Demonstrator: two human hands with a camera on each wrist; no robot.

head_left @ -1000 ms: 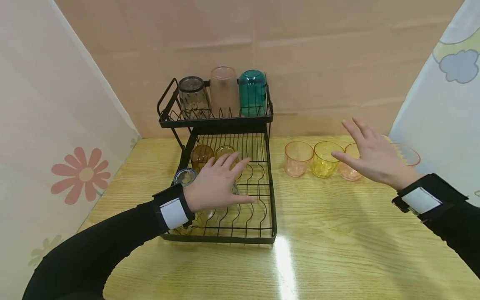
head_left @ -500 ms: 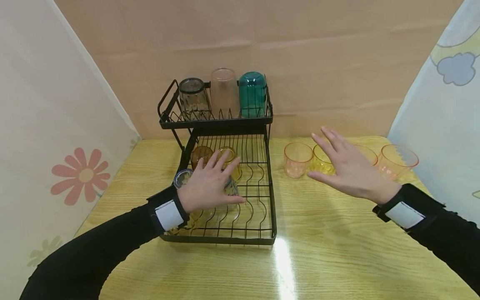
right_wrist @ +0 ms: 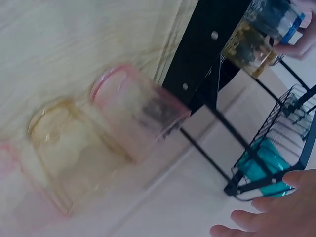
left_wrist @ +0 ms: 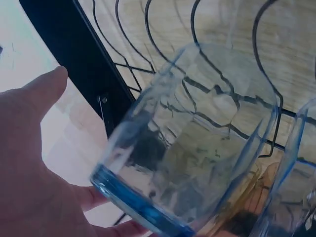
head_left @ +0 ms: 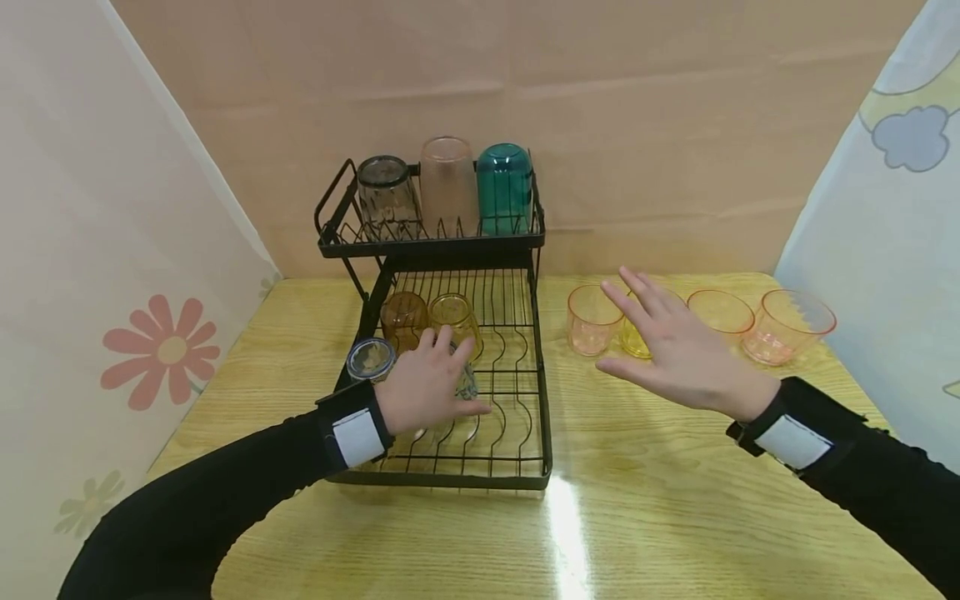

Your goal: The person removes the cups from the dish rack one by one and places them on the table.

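My left hand [head_left: 423, 383] hovers over the lower rack tier, fingers bent a little and thumb apart. Under it, an upside-down clear glass [left_wrist: 192, 133] with a blue base stands on the wires; the fingertips reach the far side of its base in the left wrist view, while the thumb is away from it. My right hand [head_left: 678, 354] hangs in the air with fingers spread, holding nothing. It overlaps a yellow glass [head_left: 636, 340] in the head view. A pink glass [head_left: 592, 321] stands left of that one, and two more pinkish glasses [head_left: 783, 333] stand to the right.
The black two-tier dish rack [head_left: 547, 450] stands on the wooden table [head_left: 675, 517]. Its upper tier bears a grey glass [head_left: 388, 196], a pale pink glass [head_left: 448, 187] and a teal glass [head_left: 505, 187]. Below are a brown glass [head_left: 403, 317], an amber glass [head_left: 452, 312] and a blue-rimmed glass [head_left: 371, 358].
My right hand has moved left and slightly down, from the right end of the row of glasses to the yellow one. My left hand's fingers have drawn in over the clear glass.
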